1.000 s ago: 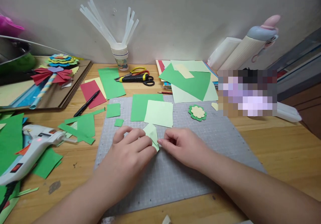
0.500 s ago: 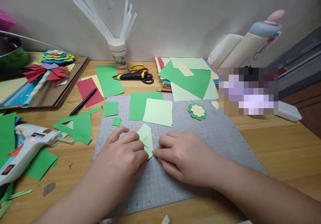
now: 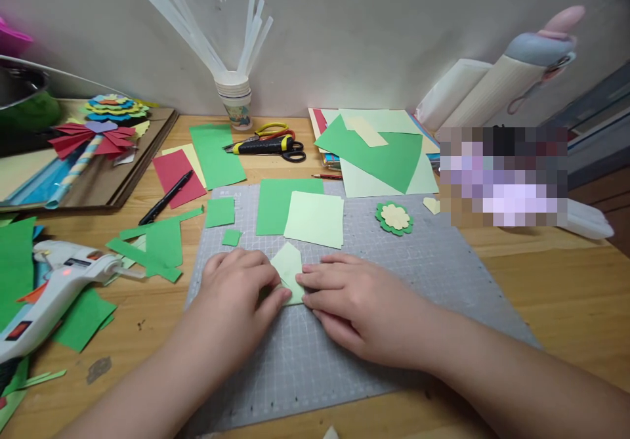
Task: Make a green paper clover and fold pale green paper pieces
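A folded light green paper (image 3: 289, 265) with a pointed top lies on the grey cutting mat (image 3: 418, 281) between my hands. My left hand (image 3: 241, 294) is closed on its left side, the thumb pressing near the lower edge and the other fingers curled. On the right edge, the fingertips of my right hand (image 3: 354, 301) pinch and steady the paper, with the fingers close together. Just beyond sit a stack of light green squares (image 3: 315, 219) and a darker green sheet (image 3: 270, 206). A green and cream paper flower (image 3: 394, 218) rests to the right.
At left are a white glue gun (image 3: 63, 281), green scraps (image 3: 165, 249) and a black pen (image 3: 166, 197). Behind the mat lie a utility knife (image 3: 263, 146), scissors (image 3: 294, 152) and a cup (image 3: 237, 111) of white sticks. A bottle (image 3: 512, 78) leans at the right.
My left thumb has moved onto the paper's lower edge, and the paper now shows a straight bottom fold. My right fingers have shifted up along its right edge. The view has tilted slightly.
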Motion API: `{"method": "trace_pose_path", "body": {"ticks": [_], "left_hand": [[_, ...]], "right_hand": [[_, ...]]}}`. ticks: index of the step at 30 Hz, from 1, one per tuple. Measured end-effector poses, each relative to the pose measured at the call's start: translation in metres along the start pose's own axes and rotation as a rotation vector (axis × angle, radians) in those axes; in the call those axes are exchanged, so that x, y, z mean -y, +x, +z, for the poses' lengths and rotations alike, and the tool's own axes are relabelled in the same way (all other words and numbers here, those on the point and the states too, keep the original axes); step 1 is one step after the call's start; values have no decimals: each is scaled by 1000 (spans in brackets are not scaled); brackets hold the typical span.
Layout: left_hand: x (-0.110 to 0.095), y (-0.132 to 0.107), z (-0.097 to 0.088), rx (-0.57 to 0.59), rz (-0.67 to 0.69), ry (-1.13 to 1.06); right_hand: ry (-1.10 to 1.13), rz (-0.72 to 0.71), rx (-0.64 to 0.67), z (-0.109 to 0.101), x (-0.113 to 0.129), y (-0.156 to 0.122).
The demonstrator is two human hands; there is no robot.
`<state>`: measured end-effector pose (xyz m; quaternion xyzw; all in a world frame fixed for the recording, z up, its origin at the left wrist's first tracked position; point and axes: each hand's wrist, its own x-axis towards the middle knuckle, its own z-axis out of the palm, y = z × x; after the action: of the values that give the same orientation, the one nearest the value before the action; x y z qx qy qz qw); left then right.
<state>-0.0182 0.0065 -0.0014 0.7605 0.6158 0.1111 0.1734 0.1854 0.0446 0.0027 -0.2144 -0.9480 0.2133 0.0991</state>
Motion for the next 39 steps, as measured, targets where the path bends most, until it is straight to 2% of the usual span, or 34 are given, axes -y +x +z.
{"method": "trace_pose_path", "body": {"ticks": [9, 15, 20, 39], "left_hand": [[2, 5, 4, 8, -63, -32], [2, 5, 3, 10, -77, -40], [4, 5, -1, -2, -96, -16], [6, 7, 3, -33, -92, 41]], "right_hand": [[0, -20, -24, 1, -1, -2], [-97, -34, 36, 4, 2, -5], [-121, -29, 36, 7, 5, -5], [-124, -35, 32, 8, 4, -5]]}}
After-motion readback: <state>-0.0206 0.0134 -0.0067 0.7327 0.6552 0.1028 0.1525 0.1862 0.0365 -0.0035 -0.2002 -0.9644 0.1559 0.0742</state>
